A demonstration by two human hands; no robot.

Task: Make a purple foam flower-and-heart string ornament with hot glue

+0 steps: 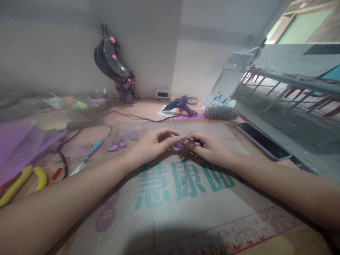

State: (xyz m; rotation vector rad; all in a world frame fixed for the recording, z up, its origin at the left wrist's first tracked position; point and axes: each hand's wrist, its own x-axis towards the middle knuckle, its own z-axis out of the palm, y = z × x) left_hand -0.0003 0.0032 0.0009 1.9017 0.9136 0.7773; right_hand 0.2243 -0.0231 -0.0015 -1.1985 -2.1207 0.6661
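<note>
Pinching a small metal tool (194, 142) in our closed right grip (208, 148), we've got our left grip (155, 142) half open beside the little purple piece (180, 143), can't tell if they're touching, all above the printed sheet (127, 209), blue glue gun (181, 105) behind on the counter (145, 107)

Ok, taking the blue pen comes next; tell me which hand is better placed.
Left hand, I'd say: it is nearer the blue pen, with its fingers parted near the small purple piece, while the right hand grips a slim dark tool.
</note>
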